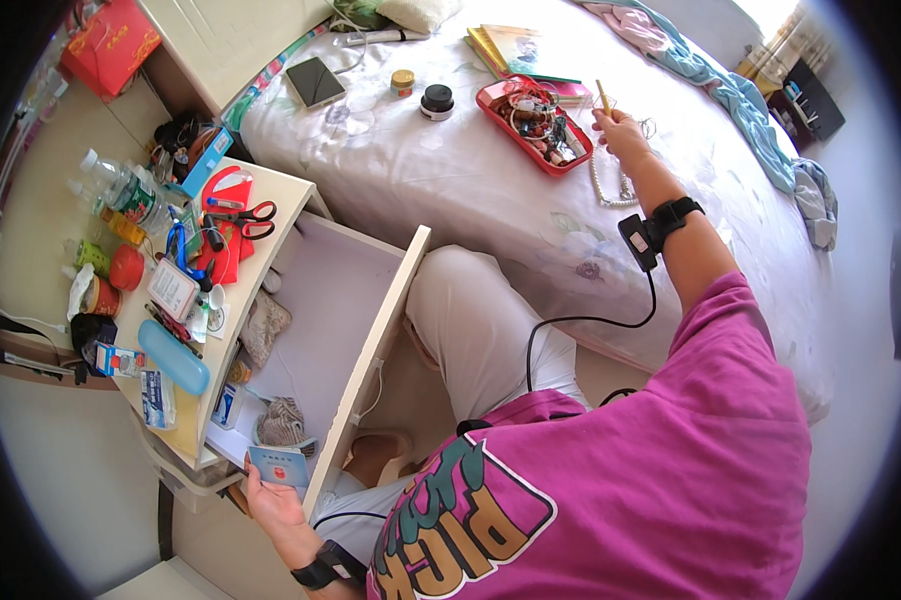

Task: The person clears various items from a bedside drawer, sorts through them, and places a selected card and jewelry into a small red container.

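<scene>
Low in the open drawer (413,262), my left hand (274,502) grips a small light-blue booklet (279,466) by its edge. The drawer also holds a patterned cloth pouch (265,330), a crumpled striped cloth (284,422) and a blue-and-white box (227,405). My right hand (621,133) is stretched out over the bed and pinches a thin yellow stick-like object (603,96). Beside that hand lies a red tray (497,124) full of tangled cords and small items. A white beaded strand (599,189) rests below the hand on the bedding.
Scissors (259,219), a bottle (131,191) and a blue case (172,358) crowd the cabinet top left of the drawer. On the bed are a phone (315,81), a black-lidded jar (437,101), a small gold-lidded jar (402,82) and books (518,52). A black cable (585,319) hangs from my right wrist.
</scene>
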Available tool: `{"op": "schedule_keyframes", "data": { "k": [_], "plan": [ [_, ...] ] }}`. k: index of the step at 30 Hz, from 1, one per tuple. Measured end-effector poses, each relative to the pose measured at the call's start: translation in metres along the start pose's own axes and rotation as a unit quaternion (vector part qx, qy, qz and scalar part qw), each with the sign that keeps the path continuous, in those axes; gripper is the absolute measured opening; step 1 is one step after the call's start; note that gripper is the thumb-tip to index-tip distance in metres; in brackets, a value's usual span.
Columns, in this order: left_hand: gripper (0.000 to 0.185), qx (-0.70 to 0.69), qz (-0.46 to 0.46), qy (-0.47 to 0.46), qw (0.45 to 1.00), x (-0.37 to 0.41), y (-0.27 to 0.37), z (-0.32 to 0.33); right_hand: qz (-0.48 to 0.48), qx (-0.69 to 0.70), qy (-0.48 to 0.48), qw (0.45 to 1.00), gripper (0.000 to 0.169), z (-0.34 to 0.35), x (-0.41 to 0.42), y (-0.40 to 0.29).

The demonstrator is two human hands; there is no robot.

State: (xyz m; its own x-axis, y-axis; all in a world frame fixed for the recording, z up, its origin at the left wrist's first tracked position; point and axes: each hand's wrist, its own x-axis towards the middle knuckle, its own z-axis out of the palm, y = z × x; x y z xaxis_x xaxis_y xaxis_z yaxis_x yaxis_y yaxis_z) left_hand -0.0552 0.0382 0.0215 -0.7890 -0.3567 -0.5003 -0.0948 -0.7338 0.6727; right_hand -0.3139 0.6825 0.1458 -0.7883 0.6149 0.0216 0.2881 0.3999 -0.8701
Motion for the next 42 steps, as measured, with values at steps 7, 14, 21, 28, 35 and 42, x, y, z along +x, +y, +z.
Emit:
{"op": "schedule_keyframes", "data": {
  "k": [7, 14, 21, 28, 35, 42],
  "plan": [
    [0.034, 0.014, -0.017, 0.040, 0.999, -0.022, 0.005, 0.031, -0.132, 0.074, -0.196, 0.969, 0.024, 0.043, -0.084, -0.056],
    [0.024, -0.080, 0.095, -0.061, 0.990, -0.030, 0.011, 0.040, -0.093, 0.038, -0.590, 0.801, 0.021, 0.166, -0.286, -0.135],
    [0.024, -0.118, 0.113, -0.120, 0.979, -0.052, 0.005, 0.074, -0.173, 0.032, -0.701, 0.691, 0.033, 0.253, -0.398, -0.108],
    [0.033, -0.159, 0.147, -0.088, 0.972, -0.047, -0.013, 0.068, -0.233, 0.055, -0.663, 0.710, 0.032, 0.250, -0.425, -0.111],
    [0.038, -0.177, 0.069, -0.126, 0.974, -0.042, -0.016, 0.056, -0.294, 0.067, -0.644, 0.703, 0.037, 0.256, -0.435, -0.101],
    [0.041, -0.199, 0.123, -0.080, 0.969, -0.037, 0.011, 0.047, -0.344, -0.008, -0.671, 0.656, 0.031, 0.268, -0.424, -0.127]
  ]
}}
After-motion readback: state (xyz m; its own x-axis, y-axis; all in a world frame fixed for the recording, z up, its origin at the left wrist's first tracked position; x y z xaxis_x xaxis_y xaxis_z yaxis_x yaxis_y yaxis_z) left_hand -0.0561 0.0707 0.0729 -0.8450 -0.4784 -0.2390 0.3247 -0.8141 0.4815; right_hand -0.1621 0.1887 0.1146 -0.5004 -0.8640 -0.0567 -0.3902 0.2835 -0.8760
